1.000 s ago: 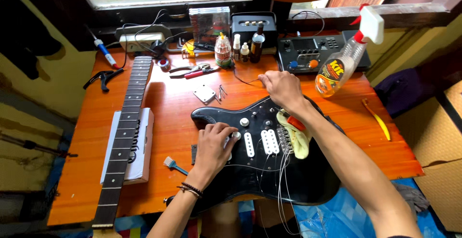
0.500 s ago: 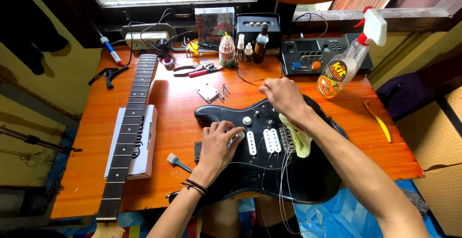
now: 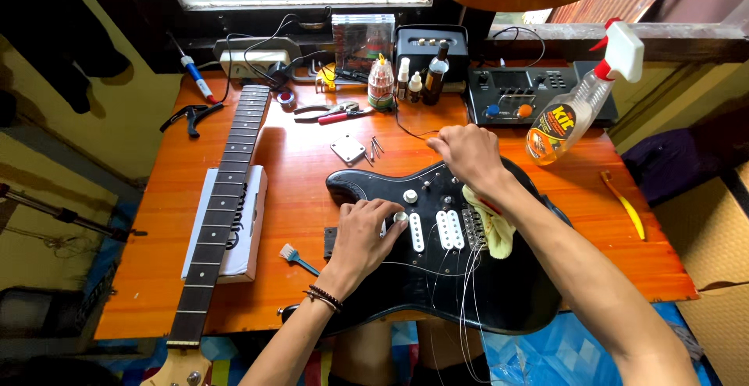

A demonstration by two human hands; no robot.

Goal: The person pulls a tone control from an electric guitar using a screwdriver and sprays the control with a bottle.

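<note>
A black electric guitar body with white pickups and loose strings lies on the orange wooden table. My left hand rests on its upper left part, fingers curled around a small white control knob. My right hand is at the body's top edge, fingers pinched on a thin dark string or wire that curves off toward the table's back. A yellow cloth lies tucked under my right wrist, beside the bridge.
A detached guitar neck lies on a white box at the left. A metal plate with screws, pliers, small bottles, a spray bottle, a black effects unit, a small brush and a yellow toothbrush lie around.
My right hand has shifted slightly up and left along the body's top edge. The left hand stays on the knob area.
</note>
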